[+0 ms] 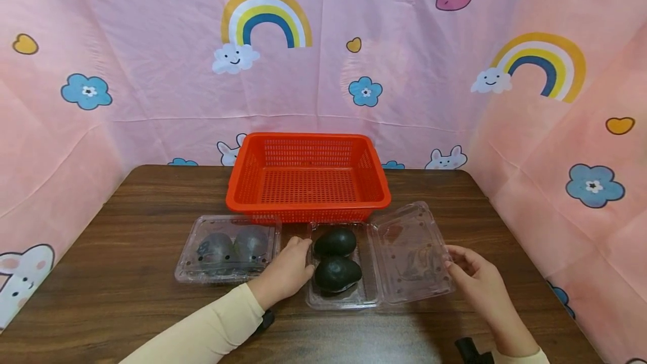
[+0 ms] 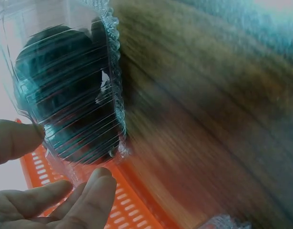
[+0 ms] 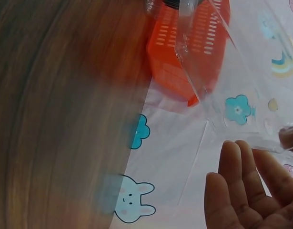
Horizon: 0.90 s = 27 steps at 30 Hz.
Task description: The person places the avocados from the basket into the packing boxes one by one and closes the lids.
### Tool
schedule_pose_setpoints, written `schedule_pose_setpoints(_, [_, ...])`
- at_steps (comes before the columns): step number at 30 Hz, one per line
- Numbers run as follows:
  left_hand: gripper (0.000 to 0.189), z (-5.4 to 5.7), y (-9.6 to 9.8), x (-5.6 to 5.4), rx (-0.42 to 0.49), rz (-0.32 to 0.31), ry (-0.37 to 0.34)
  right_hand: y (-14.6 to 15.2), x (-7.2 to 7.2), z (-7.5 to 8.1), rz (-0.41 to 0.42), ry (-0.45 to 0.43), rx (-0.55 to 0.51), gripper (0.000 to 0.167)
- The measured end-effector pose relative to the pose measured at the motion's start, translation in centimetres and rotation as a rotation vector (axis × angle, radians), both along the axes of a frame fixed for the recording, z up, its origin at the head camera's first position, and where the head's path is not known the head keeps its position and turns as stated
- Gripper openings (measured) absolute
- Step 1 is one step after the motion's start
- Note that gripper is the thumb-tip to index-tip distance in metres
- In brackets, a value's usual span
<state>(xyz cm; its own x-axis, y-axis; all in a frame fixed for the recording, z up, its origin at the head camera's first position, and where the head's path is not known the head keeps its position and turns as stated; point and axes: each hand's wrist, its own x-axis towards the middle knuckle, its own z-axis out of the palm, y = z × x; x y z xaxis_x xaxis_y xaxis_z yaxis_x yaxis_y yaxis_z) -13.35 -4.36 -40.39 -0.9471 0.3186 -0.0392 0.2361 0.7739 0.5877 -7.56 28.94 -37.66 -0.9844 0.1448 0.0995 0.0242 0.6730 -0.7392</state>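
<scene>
In the head view, an unlatched clear plastic clamshell box (image 1: 368, 300) holds two dark green avocados (image 1: 337, 274). Its hinged lid (image 1: 411, 263) is swung out to the right and tilted. My right hand (image 1: 477, 282) pinches the lid's outer edge between thumb and fingers; the right wrist view shows the thumb over the rim, the other fingers (image 3: 227, 167) extended below. My left hand (image 1: 287, 271) is at the box's left rim. In the left wrist view its thumb (image 2: 17, 140) touches the clear wall, and the fingers stay apart from the thumb.
A second clear clamshell box (image 1: 187, 265), lid down, stands left of my left hand with two dark fruits inside. Behind both boxes sits a red perforated plastic basket (image 1: 308, 206). The brown wooden table (image 1: 126, 229) meets a pink patterned cloth (image 1: 167, 94) at the back and sides.
</scene>
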Motion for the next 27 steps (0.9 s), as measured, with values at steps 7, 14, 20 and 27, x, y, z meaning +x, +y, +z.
schedule_pose_setpoints(7, [0.053,-0.1,0.2,1.2,-0.003,-0.027,0.069,0.5,-0.2,0.9,0.017,-0.062,0.015,0.039])
schedule_pose_setpoints(14, [0.058,-0.5,0.3,2.5,0.018,-0.073,0.051,1.1,-0.6,1.8,0.053,-0.064,0.033,0.04])
schedule_pose_setpoints(20, [0.058,-0.7,0.7,3.4,-0.011,-0.099,0.098,1.3,-1.0,2.5,0.082,-0.011,0.069,0.037])
schedule_pose_setpoints(27, [0.055,-0.7,1.1,3.8,-0.021,-0.112,0.151,1.2,-1.2,3.2,0.104,0.008,0.069,0.036])
